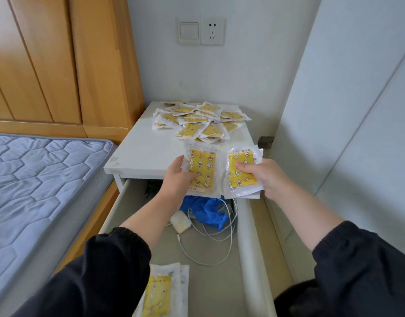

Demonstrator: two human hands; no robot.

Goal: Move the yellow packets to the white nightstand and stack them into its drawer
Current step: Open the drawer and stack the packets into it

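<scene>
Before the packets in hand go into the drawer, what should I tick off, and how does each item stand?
1. drawer open: ok.
2. left hand grip on one packet: ok.
3. right hand grip on a small bundle: ok.
4. stack in the drawer ready for more: ok, though a sleeve hides part.
5. cable clear of that stack: cannot tell; its loop ends right beside it.
6. nightstand top emptied: not ok, a pile lies there.
</scene>
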